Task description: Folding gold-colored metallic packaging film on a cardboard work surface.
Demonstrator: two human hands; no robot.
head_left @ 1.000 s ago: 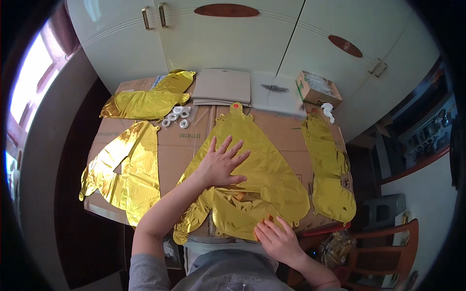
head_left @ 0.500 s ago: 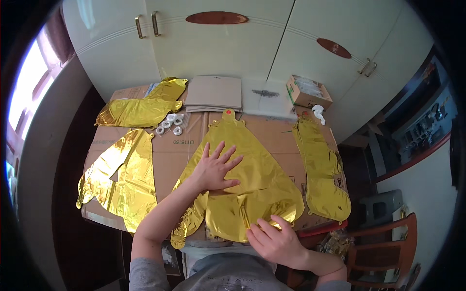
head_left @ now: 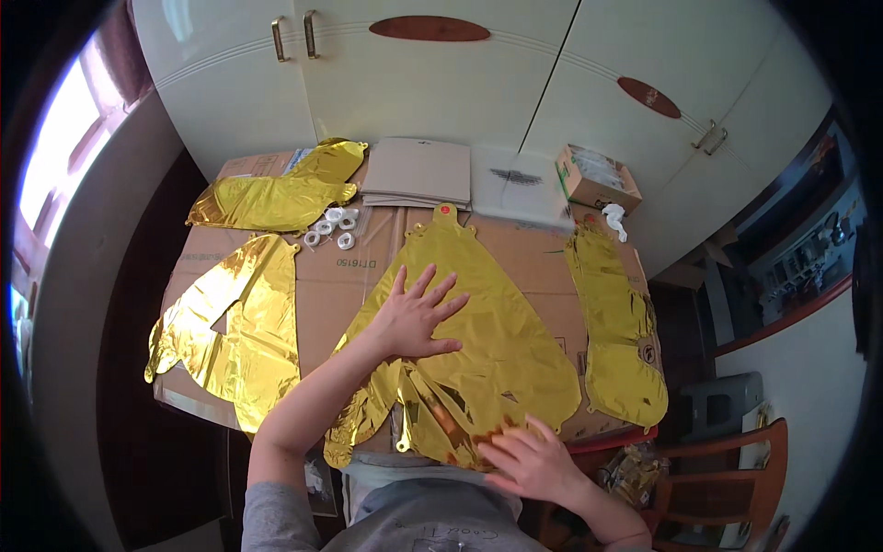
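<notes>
Gold foil piece (head_left: 487,322), centred by the worktop's (head_left: 322,285) near edge

My left hand (head_left: 411,327) rests splayed on it; whether my right hand (head_left: 538,467) grips, I can't tell. A hard tug could crease it.

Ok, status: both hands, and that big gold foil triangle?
Left hand spread on big gold foil triangle. Right hand at its creased near edge, grip unclear. Long gold foil piece beside it, no overlap.
</notes>
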